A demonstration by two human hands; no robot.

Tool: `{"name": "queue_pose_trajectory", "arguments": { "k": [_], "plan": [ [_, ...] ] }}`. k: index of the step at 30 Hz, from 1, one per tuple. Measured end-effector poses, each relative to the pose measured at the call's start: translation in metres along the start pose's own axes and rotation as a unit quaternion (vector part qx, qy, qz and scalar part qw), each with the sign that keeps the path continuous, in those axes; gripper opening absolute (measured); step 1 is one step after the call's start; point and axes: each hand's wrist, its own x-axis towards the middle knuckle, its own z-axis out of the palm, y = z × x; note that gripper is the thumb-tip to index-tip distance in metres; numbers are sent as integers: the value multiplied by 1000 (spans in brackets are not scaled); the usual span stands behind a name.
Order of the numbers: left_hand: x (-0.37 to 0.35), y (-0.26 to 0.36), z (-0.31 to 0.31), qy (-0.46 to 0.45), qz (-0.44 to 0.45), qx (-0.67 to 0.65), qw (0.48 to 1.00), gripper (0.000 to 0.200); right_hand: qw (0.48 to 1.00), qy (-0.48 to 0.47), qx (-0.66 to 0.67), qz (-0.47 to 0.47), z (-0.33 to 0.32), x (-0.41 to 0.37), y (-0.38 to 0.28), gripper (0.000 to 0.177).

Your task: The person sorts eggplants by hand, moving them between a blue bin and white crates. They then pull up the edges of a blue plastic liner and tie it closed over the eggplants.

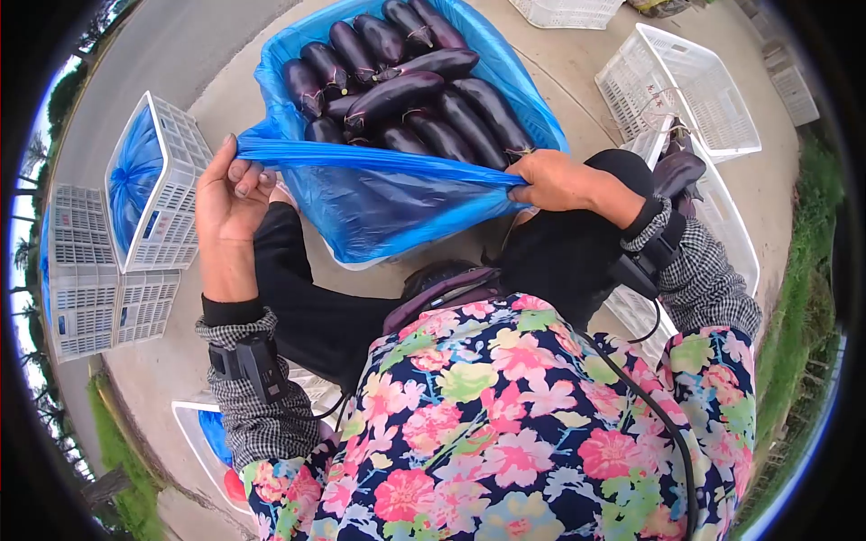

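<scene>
In front of me, a crate lined with a blue plastic bag [379, 212] is filled with several dark purple eggplants [397, 99]. My left hand [230, 185] pinches the bag's edge at the near left corner, between thumb and fingers. At the near right corner my right hand [564, 180] is closed round the same edge. Between the two hands the plastic is stretched taut, in front of the nearest eggplants. Most of the crate under the bag is hidden by the plastic.
White crates [171, 180] with blue bags inside are stacked at the left. To the right lie an open white crate [713, 99] and another holding eggplants [678, 171]. A further crate [194, 442] with blue plastic is at lower left. Grass [794, 334] borders the concrete.
</scene>
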Motion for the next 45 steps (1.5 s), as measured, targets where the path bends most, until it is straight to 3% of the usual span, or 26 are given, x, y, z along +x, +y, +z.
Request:
{"name": "queue_pose_trajectory", "arguments": {
  "k": [4,8,10,12,14,15,16,18,20,22,23,24,26,28,29,30,31,33,34,36,38,40,41,42,43,45],
  "plan": [
    [24,3,13,-8,-5,50,999,24,975,98,-124,157,-84,-32,36,20],
    [46,11,25,30,4,81,996,24,951,274,-103,102,-158,-31,82,15],
    [48,28,27,78,29,90,992,26,948,304,-67,68,-186,-16,65,16],
    [31,49,19,52,58,111,991,27,949,313,-16,38,-204,-28,35,18],
    [7,67,10,34,97,145,984,23,933,280,193,-122,-217,-48,14,21],
    [-2,75,3,34,121,167,978,21,884,334,289,-153,-222,-47,70,37],
    [-7,79,-23,44,137,164,976,19,808,437,375,-129,-216,-65,85,27],
    [2,81,-71,119,111,154,974,18,659,430,579,-211,-217,-84,160,36],
    [17,74,-109,159,-6,219,963,30,548,570,612,-5,-196,-75,182,56],
    [36,55,-125,196,-101,294,930,65,672,463,539,207,-159,-60,198,72],
    [56,44,-124,208,-135,321,914,75,708,382,537,255,-143,-32,211,84],
    [73,32,-125,211,-173,333,903,81,693,353,561,283,-123,-6,209,86],
    [119,7,-158,154,-237,220,934,83,695,263,602,293,-97,46,213,98],
    [144,-5,-124,152,-254,223,929,81,685,214,653,244,-90,97,226,103],
    [159,-13,-114,158,-209,202,944,68,645,197,718,173,-95,121,227,96],
    [175,-12,-113,160,-210,203,943,68,598,179,775,102,-100,141,224,89],
    [188,-12,-113,158,-207,184,948,58,596,178,776,103,-112,159,220,89],
    [206,-12,-117,156,-196,140,958,37,688,222,673,156,-154,185,209,60],
    [213,-8,-119,160,-193,138,958,37,691,217,672,154,-168,200,212,60],
    [222,15,-126,214,-150,201,944,28,672,308,666,99,-195,224,214,36],
    [230,46,-128,221,-36,176,959,20,666,340,662,51,-227,224,205,33],
    [213,80,-93,173,111,288,936,13,706,423,567,-16,-250,187,172,30],
    [195,91,-63,162,170,299,925,10,698,450,555,-50,-253,164,165,26],
    [173,96,-29,152,229,310,910,8,710,439,546,-64,-253,137,168,22],
    [148,100,-4,155,233,310,909,8,705,442,551,-69,-248,104,165,20],
    [87,99,32,103,326,460,819,7,696,510,505,-6,-224,46,191,23]
  ]
}}
